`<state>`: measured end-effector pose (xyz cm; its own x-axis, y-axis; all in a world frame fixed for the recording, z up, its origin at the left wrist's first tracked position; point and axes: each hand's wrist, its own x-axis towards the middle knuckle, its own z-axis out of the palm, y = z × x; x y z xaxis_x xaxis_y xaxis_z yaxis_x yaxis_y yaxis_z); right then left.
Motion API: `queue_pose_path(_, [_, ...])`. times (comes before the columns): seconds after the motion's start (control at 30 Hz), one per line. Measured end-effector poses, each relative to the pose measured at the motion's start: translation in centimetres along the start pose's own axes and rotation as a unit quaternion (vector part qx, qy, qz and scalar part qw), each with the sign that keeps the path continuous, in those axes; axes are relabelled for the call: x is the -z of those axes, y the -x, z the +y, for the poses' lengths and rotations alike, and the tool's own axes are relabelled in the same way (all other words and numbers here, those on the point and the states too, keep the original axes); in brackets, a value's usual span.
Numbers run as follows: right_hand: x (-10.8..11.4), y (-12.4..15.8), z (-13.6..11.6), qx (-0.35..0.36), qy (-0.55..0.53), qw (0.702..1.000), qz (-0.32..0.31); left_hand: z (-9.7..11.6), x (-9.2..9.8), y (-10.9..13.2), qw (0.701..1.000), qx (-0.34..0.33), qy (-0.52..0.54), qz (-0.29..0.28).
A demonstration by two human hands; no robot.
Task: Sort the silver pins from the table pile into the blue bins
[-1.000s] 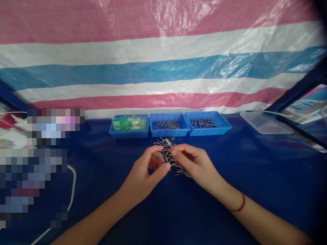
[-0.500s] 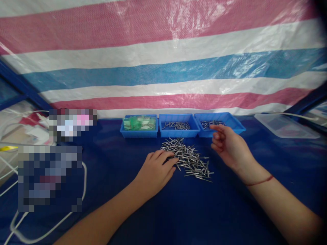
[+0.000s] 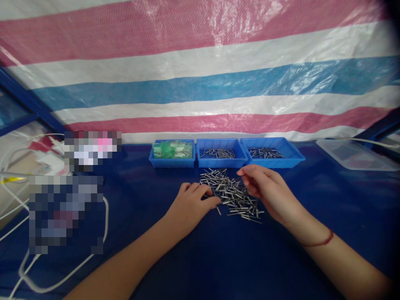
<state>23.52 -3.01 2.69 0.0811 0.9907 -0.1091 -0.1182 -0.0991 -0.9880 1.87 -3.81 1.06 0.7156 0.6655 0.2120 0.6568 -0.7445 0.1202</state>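
A loose heap of blind rivets [image 3: 239, 196], thin shiny metal pins with thicker sleeves, lies on the dark blue table top [image 3: 200, 258]. At the heap's left edge rests my left hand [image 3: 192, 204], its fingers bent and its thumb held apart from them, beside a few rivets. My right hand [image 3: 268, 189] hovers over the heap's right side, fingers curled in and forefinger and thumb close together. No rivet shows at its fingertips. Behind the heap, the middle blue bin [image 3: 221, 161] and the right blue bin [image 3: 292, 153] each contain several metal pins.
A left blue bin [image 3: 171, 164] carries green-tinted packets [image 3: 175, 150]. A translucent plastic lid [image 3: 353, 156] lies at the right. White cables [image 3: 106, 225] and blurred-out items occupy the left side. A striped plastic sheet [image 3: 200, 91] hangs behind the bins.
My right hand has come down and left from in front of the right bin to the heap. My left hand stays at the heap's edge, thumb slightly farther from the fingers. The view shifted slightly.
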Motion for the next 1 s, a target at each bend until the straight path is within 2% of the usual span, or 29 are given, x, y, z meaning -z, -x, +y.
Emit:
queue_pose_path(0.3, [-0.3,0.3,0.2,0.002,0.05,0.999,-0.013,-0.1,0.2,0.0,1.0,-0.025,-0.012,-0.002])
queue_pose_path(0.6, [-0.4,0.7,0.0,0.059,0.163,0.984,-0.041,0.1,0.5,0.0,0.999,-0.038,-0.002,0.03])
queue_pose_path(0.8, [-0.6,1.2,0.1,0.154,0.249,0.951,-0.096,0.1,0.7,-0.2,0.995,-0.052,0.044,0.07])
queue_pose_path(0.9, [-0.8,1.7,0.1,0.201,0.29,0.926,-0.134,0.3,0.8,-0.1,0.992,-0.034,0.069,0.102])
queue_pose_path(1.0, [-1.2,2.3,0.0,0.247,0.318,0.898,-0.181,0.6,1.1,0.1,0.978,-0.001,0.148,0.148])
